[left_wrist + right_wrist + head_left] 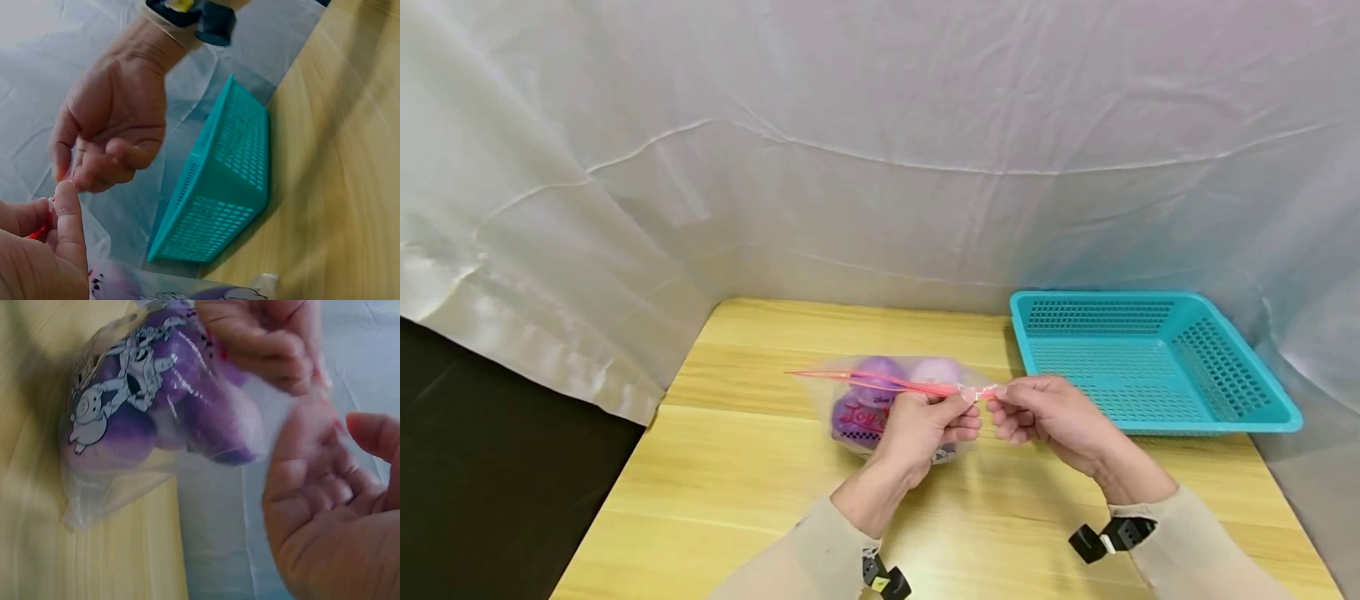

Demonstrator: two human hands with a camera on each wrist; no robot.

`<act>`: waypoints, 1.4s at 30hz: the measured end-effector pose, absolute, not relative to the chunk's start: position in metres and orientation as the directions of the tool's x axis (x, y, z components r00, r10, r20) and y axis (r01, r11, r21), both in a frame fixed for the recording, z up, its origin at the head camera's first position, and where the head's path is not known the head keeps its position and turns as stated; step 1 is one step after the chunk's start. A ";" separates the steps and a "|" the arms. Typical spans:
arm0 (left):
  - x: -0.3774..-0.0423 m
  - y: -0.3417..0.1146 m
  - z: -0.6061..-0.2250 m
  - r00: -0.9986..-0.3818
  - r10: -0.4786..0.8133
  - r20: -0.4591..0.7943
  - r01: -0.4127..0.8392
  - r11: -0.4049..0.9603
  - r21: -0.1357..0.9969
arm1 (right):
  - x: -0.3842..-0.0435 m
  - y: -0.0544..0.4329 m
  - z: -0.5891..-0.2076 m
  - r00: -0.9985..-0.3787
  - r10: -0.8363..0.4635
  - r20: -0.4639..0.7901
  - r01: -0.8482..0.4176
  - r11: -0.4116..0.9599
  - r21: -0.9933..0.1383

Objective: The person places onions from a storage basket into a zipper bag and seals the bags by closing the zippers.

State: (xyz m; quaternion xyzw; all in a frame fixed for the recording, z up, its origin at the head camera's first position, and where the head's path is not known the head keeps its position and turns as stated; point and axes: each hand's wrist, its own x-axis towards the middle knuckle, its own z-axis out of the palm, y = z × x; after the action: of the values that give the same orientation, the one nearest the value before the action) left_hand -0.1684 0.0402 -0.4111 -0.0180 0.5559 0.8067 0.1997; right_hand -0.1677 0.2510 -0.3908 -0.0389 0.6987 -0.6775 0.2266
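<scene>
A clear plastic zip bag (857,421) with purple and pale pink balls inside and a red zip strip along its top sits on the table. In the right wrist view the bag (125,394) shows black-and-white cartoon prints. My left hand (917,429) pinches the red strip near its right end between thumb and forefinger. Just beside it, my right hand (1048,417) pinches the tip of that strip, fingertips almost touching the left hand's. In the right wrist view the fingers of my right hand (337,506) are blurred. My left hand (44,250) partly hides the strip in its own wrist view.
A turquoise perforated plastic basket (1150,358) stands at the back right of the wooden table (715,483). Pale cloth (880,208) hangs behind the table and along its sides. A dark area (490,467) lies beyond the left edge.
</scene>
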 end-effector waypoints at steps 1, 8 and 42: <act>-0.167 0.040 -0.412 -0.922 0.294 -0.253 -0.339 -0.294 0.894 | -0.166 0.250 -0.390 -0.894 -0.356 -0.273 0.264 0.074 -0.962; -0.164 0.038 -0.417 -0.921 0.294 -0.256 -0.338 -0.271 0.901 | -0.157 0.237 -0.386 -0.915 -0.274 -0.295 0.295 0.041 -0.954; -0.176 0.033 -0.406 -0.868 0.395 -0.301 -0.430 -0.297 0.852 | -0.156 0.242 -0.386 -0.933 -0.261 -0.247 0.255 0.005 -0.967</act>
State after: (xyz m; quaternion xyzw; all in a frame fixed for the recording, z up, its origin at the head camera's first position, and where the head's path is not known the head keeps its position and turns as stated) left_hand -0.1758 0.0328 -0.4061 -0.0165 0.5346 0.8051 0.2564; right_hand -0.1560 0.2417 -0.3859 -0.0022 0.6849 -0.7053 0.1829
